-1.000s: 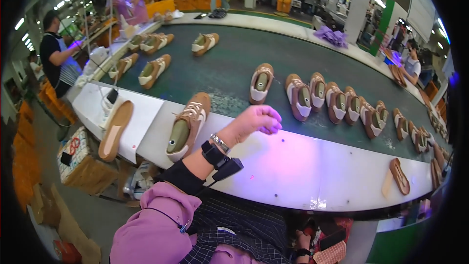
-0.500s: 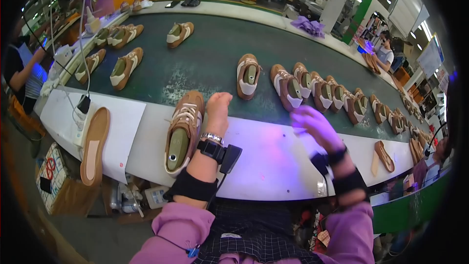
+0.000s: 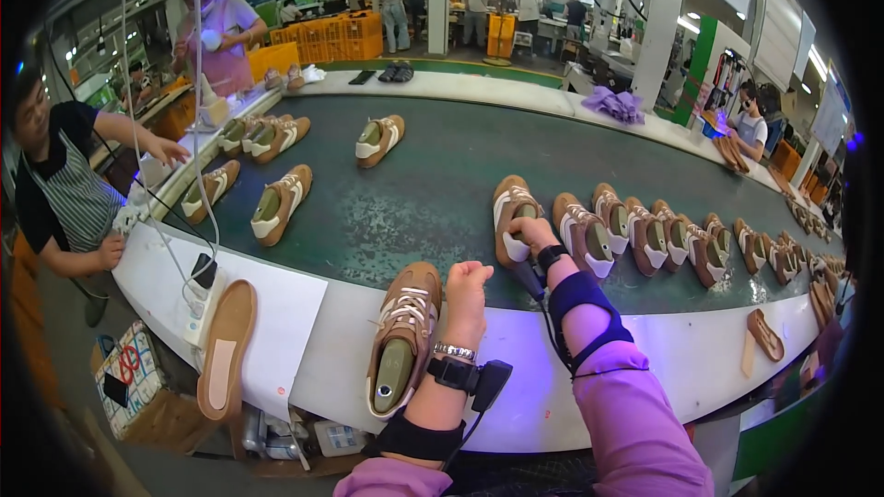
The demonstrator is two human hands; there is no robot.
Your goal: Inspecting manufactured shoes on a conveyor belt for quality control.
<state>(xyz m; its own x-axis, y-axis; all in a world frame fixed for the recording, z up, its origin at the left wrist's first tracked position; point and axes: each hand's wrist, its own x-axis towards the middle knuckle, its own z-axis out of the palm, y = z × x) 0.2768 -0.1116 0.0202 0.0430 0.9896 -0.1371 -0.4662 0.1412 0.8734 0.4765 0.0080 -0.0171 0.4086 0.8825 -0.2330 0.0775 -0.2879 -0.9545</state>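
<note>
My left hand (image 3: 467, 302) is closed beside a brown shoe (image 3: 412, 310) on the white ledge. Its fingers are curled, and anything inside them is hidden. White laces and stripes mark the shoe, and a green last fills its opening. Out over the dark green belt, my right hand (image 3: 535, 236) is closed at the opening and heel of another brown shoe (image 3: 509, 197), which stands on the belt with its toe pointing away. The hand covers part of that shoe's last.
To the right, several like shoes (image 3: 582, 230) line the belt (image 3: 433, 184); more stand far left. On the ledge are a white sheet (image 3: 276, 313), a tan sole (image 3: 228, 350) and a brown shoe piece (image 3: 765, 335). A co-worker (image 3: 69, 175) stands left, one hand on the ledge.
My right hand has moved forward and left from above the ledge onto the belt shoe. My left hand stays closed beside the near shoe. The view has tilted up and left.
</note>
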